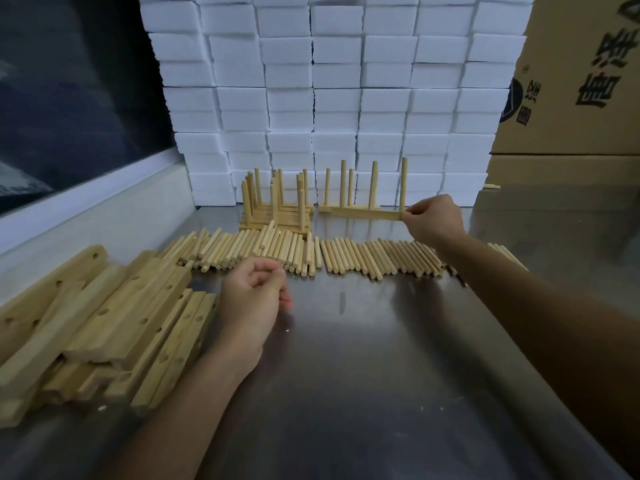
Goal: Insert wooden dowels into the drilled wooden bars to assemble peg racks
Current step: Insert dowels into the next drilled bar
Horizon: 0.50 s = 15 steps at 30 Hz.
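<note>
My right hand (434, 218) pinches the right end of an assembled peg rack (363, 213), a wooden bar with three upright dowels, at the back of the table. Another rack (346, 206) stands just behind it. A cluster of finished racks (277, 209) sits to the left of these. Loose dowels (346, 258) lie in a long row across the middle of the table. Drilled wooden bars (114, 323) are piled at the left. My left hand (254, 296) hovers beside that pile with fingers curled loosely and nothing visible in it.
The work surface is a steel table (381, 375). A wall of white foam blocks (329, 98) rises behind the racks. Cardboard boxes (571, 98) stand at the back right. A dark window and white ledge (86, 209) run along the left.
</note>
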Tool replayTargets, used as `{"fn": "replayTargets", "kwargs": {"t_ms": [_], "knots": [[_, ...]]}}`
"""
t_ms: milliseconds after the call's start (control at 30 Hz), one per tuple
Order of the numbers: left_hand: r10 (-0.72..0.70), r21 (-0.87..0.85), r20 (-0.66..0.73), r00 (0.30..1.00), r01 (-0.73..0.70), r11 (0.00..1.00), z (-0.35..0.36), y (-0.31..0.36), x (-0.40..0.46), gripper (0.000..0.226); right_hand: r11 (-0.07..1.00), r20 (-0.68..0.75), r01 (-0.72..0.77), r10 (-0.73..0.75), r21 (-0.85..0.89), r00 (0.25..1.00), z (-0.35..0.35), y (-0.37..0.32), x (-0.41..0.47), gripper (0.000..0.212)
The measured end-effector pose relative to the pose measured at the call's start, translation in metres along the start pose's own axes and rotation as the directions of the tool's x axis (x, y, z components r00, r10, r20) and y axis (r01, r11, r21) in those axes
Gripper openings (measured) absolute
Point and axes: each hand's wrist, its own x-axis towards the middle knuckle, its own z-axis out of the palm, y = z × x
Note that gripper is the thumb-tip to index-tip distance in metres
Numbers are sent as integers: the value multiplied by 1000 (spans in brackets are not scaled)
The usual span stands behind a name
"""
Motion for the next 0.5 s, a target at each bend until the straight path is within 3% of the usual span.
{"fn": "replayTargets", "kwargs": {"t_ms": [500], "knots": [[25,89,-37,999,-22,996,6,2,-3,13,973,132,38,-8,-230,991,66,13,69,18]]}}
